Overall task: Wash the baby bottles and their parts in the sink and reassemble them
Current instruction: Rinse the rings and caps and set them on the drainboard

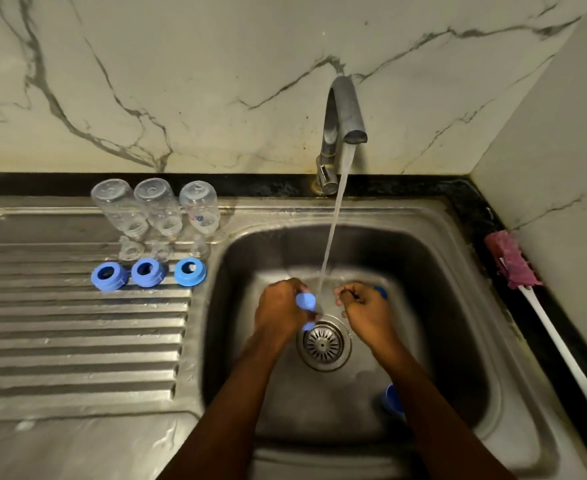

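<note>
Three clear baby bottles stand upside down at the back of the drainboard. In front of them lie three clear teats and a row of three blue collar rings. Over the sink basin, my left hand grips a light blue cap beside the water stream. My right hand is curled round a blue part, mostly hidden. Another blue piece lies in the basin by my right forearm.
The tap runs water into the basin near the drain strainer. A bottle brush with a pink head and white handle lies on the black counter edge at the right. The ridged drainboard fills the left.
</note>
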